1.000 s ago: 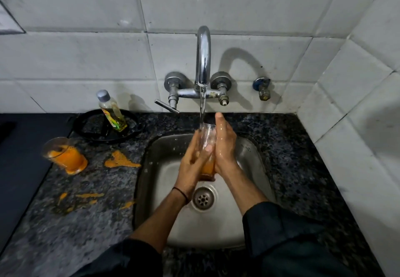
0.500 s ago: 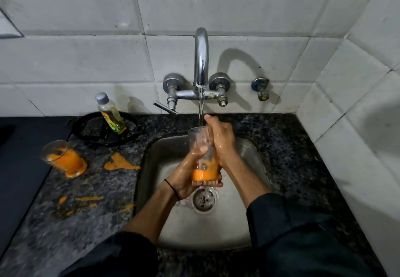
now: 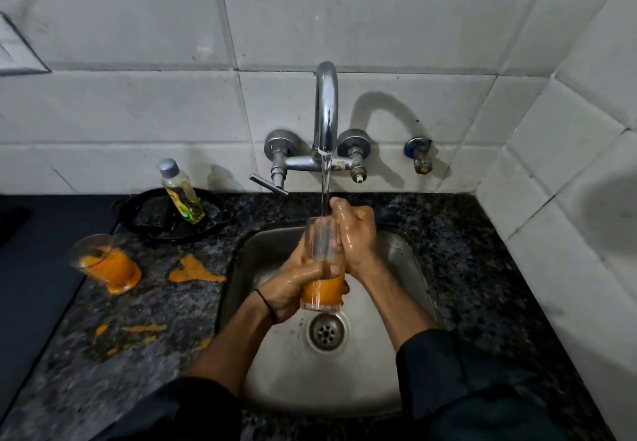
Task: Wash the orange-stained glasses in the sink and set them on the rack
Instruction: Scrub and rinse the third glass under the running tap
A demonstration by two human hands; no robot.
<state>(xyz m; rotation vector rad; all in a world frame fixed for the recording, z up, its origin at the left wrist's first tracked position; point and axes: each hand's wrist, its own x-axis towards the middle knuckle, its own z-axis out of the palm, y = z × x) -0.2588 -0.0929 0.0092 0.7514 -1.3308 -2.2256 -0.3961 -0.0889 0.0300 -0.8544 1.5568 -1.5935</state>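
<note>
Rinse underway | left hand (image 3: 293,282) grips tumbler (image 3: 322,268), orange inside | right hand (image 3: 356,233) clasps rim under tap stream (image 3: 325,185) | second stained glass (image 3: 103,261) waits left on worktop (image 3: 138,320) | rack unseen

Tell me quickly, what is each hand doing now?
Left hand: closed around the glass, low down.
Right hand: closed on the glass near its rim.

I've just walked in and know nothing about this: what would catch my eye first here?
Both hands, left hand and right hand, hold a glass with orange liquid under the running tap, over the sink. On the counter to the left stands a second orange glass beside orange spills.
</note>
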